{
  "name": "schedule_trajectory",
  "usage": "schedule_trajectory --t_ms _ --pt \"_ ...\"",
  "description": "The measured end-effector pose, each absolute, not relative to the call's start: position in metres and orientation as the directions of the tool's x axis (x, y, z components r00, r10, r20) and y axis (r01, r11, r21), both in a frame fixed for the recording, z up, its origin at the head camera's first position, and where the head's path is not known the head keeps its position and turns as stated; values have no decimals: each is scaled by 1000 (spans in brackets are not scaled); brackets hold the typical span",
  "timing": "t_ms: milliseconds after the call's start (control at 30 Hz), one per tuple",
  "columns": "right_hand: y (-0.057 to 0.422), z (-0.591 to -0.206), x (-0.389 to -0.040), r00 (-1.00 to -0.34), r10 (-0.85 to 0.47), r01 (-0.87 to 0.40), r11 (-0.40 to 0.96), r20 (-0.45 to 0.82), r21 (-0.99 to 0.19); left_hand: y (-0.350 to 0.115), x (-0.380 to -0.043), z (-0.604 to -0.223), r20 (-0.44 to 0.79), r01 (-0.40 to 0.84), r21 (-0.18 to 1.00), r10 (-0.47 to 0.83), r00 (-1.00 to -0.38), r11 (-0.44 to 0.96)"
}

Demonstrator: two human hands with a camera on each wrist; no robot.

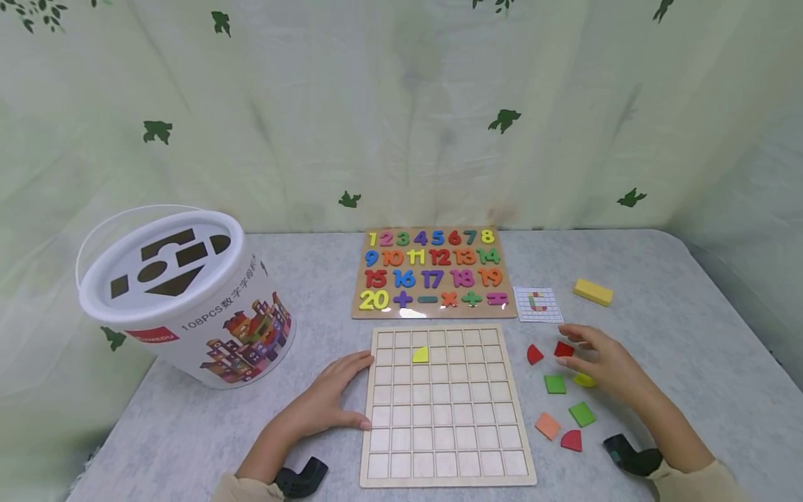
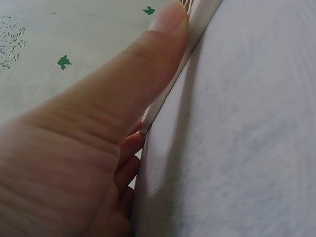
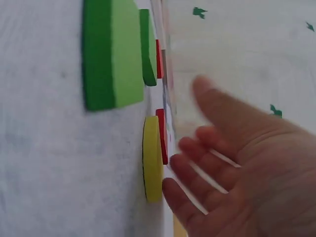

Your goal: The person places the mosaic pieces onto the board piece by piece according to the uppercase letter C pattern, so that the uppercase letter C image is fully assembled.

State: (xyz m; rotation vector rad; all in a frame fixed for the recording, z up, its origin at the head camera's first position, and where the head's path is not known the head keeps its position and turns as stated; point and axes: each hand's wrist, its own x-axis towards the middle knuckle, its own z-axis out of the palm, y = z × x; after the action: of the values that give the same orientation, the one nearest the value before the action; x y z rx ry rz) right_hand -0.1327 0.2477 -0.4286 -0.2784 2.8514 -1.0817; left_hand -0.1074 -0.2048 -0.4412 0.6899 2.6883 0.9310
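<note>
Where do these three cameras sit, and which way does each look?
Head: worn on the person's head, facing forward and down on the table; both forearms, left grip and right grip show.
Left wrist: worn there, looks along the edge of the board; left thumb and fingers show.
Right wrist: worn there, looks across green pieces toward the curtain; right thumb and fingers show.
Shared: head and right wrist both see the yellow piece.

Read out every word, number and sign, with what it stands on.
"108PCS数字字母": white bucket; remaining characters unclear.
Red label on the bucket: ends "EDU", start blurred.
"1 2 3 4 5 6 7 8 9 10 11 12 13 14 15 16 17 18 19 20": number board.
"+ − × ÷ =": same board.
Pattern card: C-like coloured shape; any print too small.
</note>
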Motion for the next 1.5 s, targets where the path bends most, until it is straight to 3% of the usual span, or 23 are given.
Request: schedule_trajectory --t_ms 300,567,967,1500 --pt "254 -446 -136 -985 -169 -150 792 24 -592 -205 -107 -443 -49 358 630 495 -867 689" --pt "250 -438 -136 -987 -163 -136 787 10 -602 -204 -107 -442 -56 350 631 491 -869 692" --pt "211 -403 -143 -933 -282 -358 685 222 -635 -204 -108 -442 -66 340 634 486 -871 695" --pt "122 -386 -160 -839 -462 -502 452 287 -738 -204 -109 -441 -58 344 633 485 -872 694"
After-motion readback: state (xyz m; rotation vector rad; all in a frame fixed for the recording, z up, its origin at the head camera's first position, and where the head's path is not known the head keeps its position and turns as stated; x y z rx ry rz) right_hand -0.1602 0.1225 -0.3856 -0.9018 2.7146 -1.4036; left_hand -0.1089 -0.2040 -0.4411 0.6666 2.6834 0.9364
